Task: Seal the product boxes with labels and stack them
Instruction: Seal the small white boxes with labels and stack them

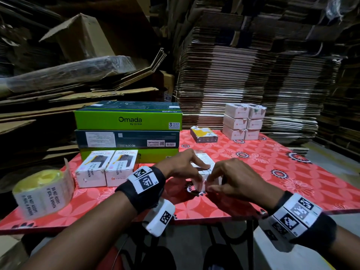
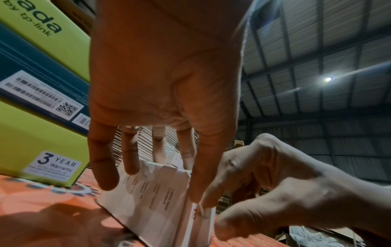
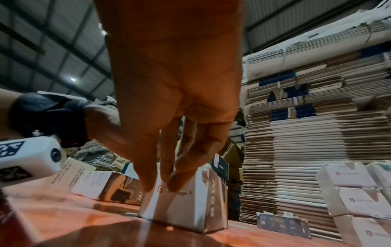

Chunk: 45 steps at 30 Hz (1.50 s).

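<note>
The white product box (image 1: 204,172) lies on the red counter (image 1: 253,172) at centre frame of the head view, its long axis running away from the person. The left hand (image 1: 181,166) presses spread fingers flat on its top. The right hand (image 1: 231,178) is nearer the front end face, fingertips (image 3: 160,183) pressed there, probably on a seal label, though blur hides it.
</note>
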{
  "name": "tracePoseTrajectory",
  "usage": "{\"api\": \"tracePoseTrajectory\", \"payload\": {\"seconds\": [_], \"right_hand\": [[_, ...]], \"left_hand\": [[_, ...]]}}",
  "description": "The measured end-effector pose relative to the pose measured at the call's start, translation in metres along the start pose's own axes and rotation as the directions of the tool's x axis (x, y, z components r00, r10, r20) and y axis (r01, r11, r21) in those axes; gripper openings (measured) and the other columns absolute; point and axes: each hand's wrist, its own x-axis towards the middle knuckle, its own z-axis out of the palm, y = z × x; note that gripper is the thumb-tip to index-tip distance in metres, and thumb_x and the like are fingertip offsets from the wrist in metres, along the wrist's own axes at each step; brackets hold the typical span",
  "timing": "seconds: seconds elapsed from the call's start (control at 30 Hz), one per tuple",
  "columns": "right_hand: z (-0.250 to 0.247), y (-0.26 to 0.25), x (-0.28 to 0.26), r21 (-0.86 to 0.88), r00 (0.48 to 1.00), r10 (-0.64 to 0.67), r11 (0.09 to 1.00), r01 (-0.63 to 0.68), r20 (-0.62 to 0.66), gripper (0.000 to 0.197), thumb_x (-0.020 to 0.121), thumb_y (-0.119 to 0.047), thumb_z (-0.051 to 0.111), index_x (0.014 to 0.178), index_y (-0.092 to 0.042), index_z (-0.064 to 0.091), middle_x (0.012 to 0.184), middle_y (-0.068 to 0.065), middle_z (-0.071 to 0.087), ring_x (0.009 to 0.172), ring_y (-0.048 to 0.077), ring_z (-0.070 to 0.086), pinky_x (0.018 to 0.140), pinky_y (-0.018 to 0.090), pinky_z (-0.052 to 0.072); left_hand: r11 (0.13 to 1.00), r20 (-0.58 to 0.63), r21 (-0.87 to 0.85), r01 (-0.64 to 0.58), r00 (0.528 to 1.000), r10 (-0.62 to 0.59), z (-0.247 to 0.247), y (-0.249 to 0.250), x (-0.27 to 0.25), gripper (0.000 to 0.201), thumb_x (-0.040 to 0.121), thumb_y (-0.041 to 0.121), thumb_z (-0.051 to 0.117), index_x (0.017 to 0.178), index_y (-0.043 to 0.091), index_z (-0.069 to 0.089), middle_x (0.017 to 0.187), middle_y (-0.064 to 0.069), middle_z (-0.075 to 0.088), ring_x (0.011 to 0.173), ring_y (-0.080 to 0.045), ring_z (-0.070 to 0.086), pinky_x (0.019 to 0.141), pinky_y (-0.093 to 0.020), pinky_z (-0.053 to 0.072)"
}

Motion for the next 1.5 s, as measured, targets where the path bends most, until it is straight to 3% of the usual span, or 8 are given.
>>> {"api": "tracePoseTrajectory", "payload": {"seconds": [0.27, 0.5, 0.77, 0.93, 1.03, 1.3, 1.4, 1.5], "right_hand": [[-0.005, -0.004, -0.002, 0.051, 0.973, 0.004, 0.999, -0.017, 0.232, 0.023, 0.092, -0.034, 0.064, 0.111, -0.035, 0.077, 0.1, -0.014, 0.078, 0.083, 0.005, 0.071, 0.072, 0.032, 0.057], [-0.012, -0.005, 0.01, 0.166, 0.992, -0.039, 0.986, 0.019, 0.122, 0.035, 0.079, -0.013, 0.061, 0.103, -0.029, 0.082, 0.09, -0.005, 0.079, 0.076, 0.002, 0.071, 0.068, 0.022, 0.054], [0.002, -0.005, 0.006, 0.119, 0.972, -0.065, 0.992, 0.039, 0.226, 0.019, 0.088, -0.021, 0.067, 0.101, -0.026, 0.08, 0.089, -0.009, 0.078, 0.078, 0.003, 0.071, 0.07, 0.027, 0.056], [-0.028, -0.001, 0.016, 0.083, 0.996, 0.091, 0.992, -0.091, -0.004, 0.018, 0.073, -0.032, 0.088, 0.075, -0.022, 0.073, 0.064, -0.01, 0.066, 0.061, 0.003, 0.062, 0.058, 0.026, 0.05], [-0.028, 0.004, 0.024, 0.033, 0.988, 0.153, 0.988, -0.153, 0.005, 0.038, 0.064, -0.052, 0.091, 0.087, -0.025, 0.076, 0.082, -0.013, 0.07, 0.076, 0.006, 0.065, 0.067, 0.033, 0.055], [-0.025, 0.011, 0.036, 0.019, 0.975, 0.204, 0.978, -0.206, 0.086, 0.026, 0.065, -0.023, 0.095, 0.087, -0.017, 0.081, 0.085, -0.005, 0.077, 0.069, 0.001, 0.065, 0.07, 0.025, 0.056], [-0.021, 0.011, 0.035, 0.031, 0.975, 0.202, 0.978, -0.206, 0.088, 0.026, 0.064, -0.014, 0.09, 0.088, -0.017, 0.079, 0.09, 0.0, 0.075, 0.077, 0.012, 0.069, 0.072, 0.033, 0.059], [-0.015, 0.011, 0.034, 0.032, 0.976, 0.211, 0.976, -0.213, 0.057, 0.039, 0.057, -0.036, 0.097, 0.081, -0.015, 0.074, 0.082, 0.0, 0.073, 0.075, 0.014, 0.067, 0.067, 0.037, 0.058]], "left_hand": [[1.0, 0.045, 0.023, -0.019, 0.999, 0.018, -0.001, -0.001, 0.005, 0.052, 0.071, 0.014, 0.09, 0.12, 0.026, 0.075, 0.108, 0.004, 0.061, 0.074, -0.004, 0.056, 0.072, -0.022, 0.047], [1.0, 0.013, -0.004, -0.011, 1.0, 0.011, -0.002, -0.001, 0.004, 0.049, 0.073, 0.006, 0.087, 0.117, 0.021, 0.073, 0.076, 0.016, 0.055, 0.063, 0.0, 0.052, 0.056, -0.018, 0.041], [1.0, 0.012, -0.029, -0.001, 1.0, 0.002, 0.001, -0.004, 0.003, 0.053, 0.068, 0.011, 0.091, 0.116, 0.024, 0.075, 0.107, -0.003, 0.068, 0.092, -0.019, 0.067, 0.089, -0.036, 0.055], [1.0, 0.025, -0.015, 0.006, 1.0, -0.006, -0.002, -0.002, 0.002, 0.052, 0.071, 0.012, 0.09, 0.119, 0.024, 0.073, 0.103, 0.0, 0.065, 0.081, -0.009, 0.059, 0.072, -0.021, 0.048], [1.0, 0.038, -0.001, 0.001, 0.999, -0.001, -0.002, 0.001, 0.002, 0.055, 0.071, 0.014, 0.09, 0.123, 0.023, 0.072, 0.109, 0.006, 0.066, 0.084, -0.007, 0.06, 0.065, -0.018, 0.044], [1.0, -0.011, 0.016, 0.019, 1.0, -0.019, 0.001, 0.001, 0.006, 0.055, 0.067, 0.028, 0.094, 0.118, 0.025, 0.074, 0.126, 0.004, 0.064, 0.112, -0.013, 0.061, 0.095, -0.025, 0.051], [1.0, -0.005, 0.018, 0.018, 1.0, -0.018, 0.003, -0.001, 0.007, 0.058, 0.066, 0.024, 0.094, 0.12, 0.025, 0.074, 0.122, 0.007, 0.063, 0.104, -0.009, 0.058, 0.079, -0.018, 0.046], [0.999, 0.0, 0.03, 0.026, 1.0, -0.026, 0.004, -0.002, 0.01, 0.059, 0.064, 0.02, 0.095, 0.119, 0.026, 0.074, 0.114, 0.009, 0.065, 0.095, -0.009, 0.06, 0.06, -0.012, 0.042]]}}
